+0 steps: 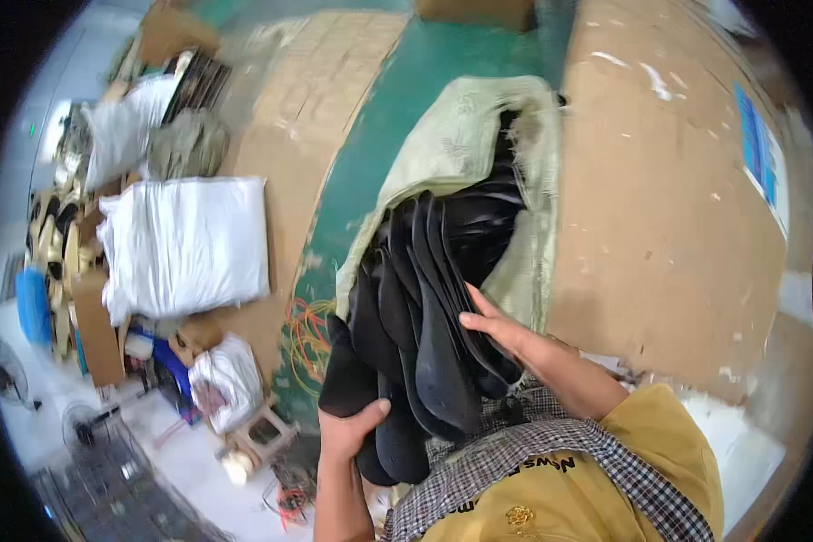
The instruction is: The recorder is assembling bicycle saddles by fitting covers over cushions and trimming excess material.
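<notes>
Below us spreads a green floor (406,99), much of it covered by flattened brown cardboard sheets (668,208): one wide sheet on our right and another further off on our left. The room is a cluttered workshop, and the picture blurs toward its rim.

Going by size, we see one big white sack (185,244) lying on the left cardboard, and a second, smaller white sack (126,131) behind it beside a grey-green bundle (190,144). One small white bag (226,379) sits lower down next to a low wooden stool (262,434). A tangle of orange and yellow cord (309,334) lies on the floor. Two fans (86,420) stand at the lower left edge.

Right in front of us, one pale green woven sack (461,144) lies open with its mouth toward us. Out of it comes a stack of black shoe insoles (425,298); we cannot count them exactly, but they number well over six. Their long axes run from the sack's mouth down toward our body, leaning slightly to our left, and they stand on edge, packed face to face.

Our left hand (348,429) is clenched around the lower end of the stack, thumb on top. Our right hand (501,330) lies with fingers outstretched, flat against the right side of the stack, pressing rather than gripping.
</notes>
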The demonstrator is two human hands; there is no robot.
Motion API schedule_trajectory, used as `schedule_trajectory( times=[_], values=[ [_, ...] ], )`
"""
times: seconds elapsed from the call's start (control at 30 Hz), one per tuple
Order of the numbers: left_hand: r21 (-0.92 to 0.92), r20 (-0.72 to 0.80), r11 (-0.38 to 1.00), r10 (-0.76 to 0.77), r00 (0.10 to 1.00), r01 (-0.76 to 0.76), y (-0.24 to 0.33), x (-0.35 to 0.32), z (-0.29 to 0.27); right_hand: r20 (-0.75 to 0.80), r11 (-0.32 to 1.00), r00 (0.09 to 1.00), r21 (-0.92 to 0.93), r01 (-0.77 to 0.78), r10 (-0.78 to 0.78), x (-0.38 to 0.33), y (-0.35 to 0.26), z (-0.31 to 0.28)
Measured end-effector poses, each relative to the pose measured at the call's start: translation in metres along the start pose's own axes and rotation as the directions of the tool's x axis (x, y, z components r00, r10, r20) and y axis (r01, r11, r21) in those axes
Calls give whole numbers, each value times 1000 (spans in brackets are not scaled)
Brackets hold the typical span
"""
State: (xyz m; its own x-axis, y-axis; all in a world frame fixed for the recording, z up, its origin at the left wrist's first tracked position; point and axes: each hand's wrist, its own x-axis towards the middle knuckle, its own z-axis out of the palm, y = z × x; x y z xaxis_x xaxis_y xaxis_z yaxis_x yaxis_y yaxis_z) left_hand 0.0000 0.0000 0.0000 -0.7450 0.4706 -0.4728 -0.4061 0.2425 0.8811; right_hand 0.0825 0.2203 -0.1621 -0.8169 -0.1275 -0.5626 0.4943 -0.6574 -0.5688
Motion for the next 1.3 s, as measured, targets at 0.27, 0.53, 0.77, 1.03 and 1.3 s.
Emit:
schedule_trajectory(
  times=[0.27, 0.53, 0.77, 1.03, 1.3],
  values=[
    [155, 608, 895, 247, 754, -418, 56, -3, 52, -348, 649, 593, -62, 758, -726, -139, 9, -8],
    [6, 988, 864, 71, 134, -503, 47, -66, 219, -838, 329, -21, -237, 914, -546, -357, 127, 17],
    [130, 891, 939, -252, -378, -319, -88, -191, 388, -912, 127, -398, -408, 904, -98, -479, 320, 55],
    [596, 705, 689, -695, -141, -414, -241, -262, 544, -873, 311, -401, -313, 897, 277, -523, 411, 6],
    [639, 621, 474, -782, 43, -606, -228, -290, 593, -987, -376, -111, -146, 915, 114, -523, 426, -28]
  ],
)
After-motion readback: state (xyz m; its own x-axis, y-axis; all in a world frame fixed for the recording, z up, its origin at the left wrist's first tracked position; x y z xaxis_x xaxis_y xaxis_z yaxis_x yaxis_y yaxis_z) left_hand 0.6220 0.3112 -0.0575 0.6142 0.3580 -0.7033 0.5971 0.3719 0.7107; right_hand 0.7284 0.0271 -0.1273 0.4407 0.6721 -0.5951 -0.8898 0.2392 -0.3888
